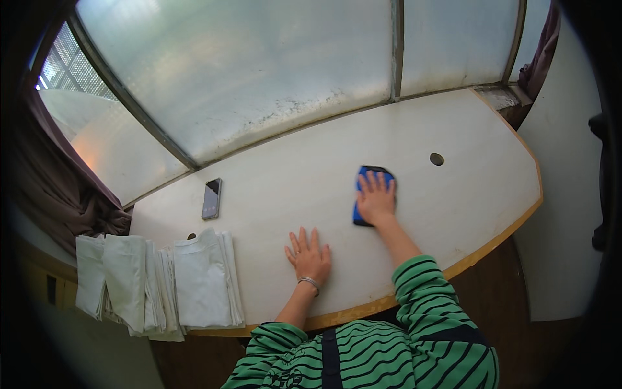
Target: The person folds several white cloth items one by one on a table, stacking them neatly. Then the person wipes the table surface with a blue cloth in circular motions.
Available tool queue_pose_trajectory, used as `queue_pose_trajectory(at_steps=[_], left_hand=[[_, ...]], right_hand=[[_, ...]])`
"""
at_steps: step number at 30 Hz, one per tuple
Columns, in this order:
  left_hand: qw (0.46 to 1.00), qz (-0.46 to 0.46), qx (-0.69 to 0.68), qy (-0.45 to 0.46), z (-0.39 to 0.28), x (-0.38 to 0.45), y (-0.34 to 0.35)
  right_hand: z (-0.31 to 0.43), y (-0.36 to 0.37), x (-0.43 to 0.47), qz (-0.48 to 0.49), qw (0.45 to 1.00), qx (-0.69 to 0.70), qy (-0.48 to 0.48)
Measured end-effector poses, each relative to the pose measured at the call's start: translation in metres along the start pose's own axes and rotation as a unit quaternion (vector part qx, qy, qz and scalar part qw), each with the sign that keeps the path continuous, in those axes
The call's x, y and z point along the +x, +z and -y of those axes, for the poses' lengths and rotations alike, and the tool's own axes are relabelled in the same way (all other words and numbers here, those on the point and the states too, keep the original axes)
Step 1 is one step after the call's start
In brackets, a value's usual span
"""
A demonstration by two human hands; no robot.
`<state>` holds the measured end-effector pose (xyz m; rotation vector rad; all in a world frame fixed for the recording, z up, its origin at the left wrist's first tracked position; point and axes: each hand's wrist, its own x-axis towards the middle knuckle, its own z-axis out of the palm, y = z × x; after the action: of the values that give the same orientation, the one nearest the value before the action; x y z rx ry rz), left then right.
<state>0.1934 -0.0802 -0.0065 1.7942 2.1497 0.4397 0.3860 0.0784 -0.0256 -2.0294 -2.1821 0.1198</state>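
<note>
My right hand (376, 199) lies palm down on a folded blue cloth (362, 216) with dark edges, pressing it against the white tabletop (291, 185). The fingers are spread across the cloth and cover much of it. Lower and to the left, my left hand (308, 260) rests flat on the bare table surface. Its fingers are apart and hold nothing. A bracelet (309, 283) circles the left wrist.
Folded white cloths (204, 282) overhang the table's near left edge. Behind them lies a smartphone (212, 199). A round cable hole (437, 159) opens at the right. Frosted window panes (252, 73) border the far edge; a mauve curtain (68, 180) hangs at left.
</note>
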Motion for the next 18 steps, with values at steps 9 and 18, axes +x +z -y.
queue_pose_trajectory(at_steps=[9,18], left_hand=[[0.966,-0.160,-0.200,0.028,0.016,0.001,0.008],[0.998,-0.041,-0.038,0.034,-0.004,-0.013,0.013]], right_hand=[[0.119,0.010,-0.057,0.053,0.897,0.006,-0.438],[0.039,0.000,-0.008,0.034,0.977,0.074,-0.195]])
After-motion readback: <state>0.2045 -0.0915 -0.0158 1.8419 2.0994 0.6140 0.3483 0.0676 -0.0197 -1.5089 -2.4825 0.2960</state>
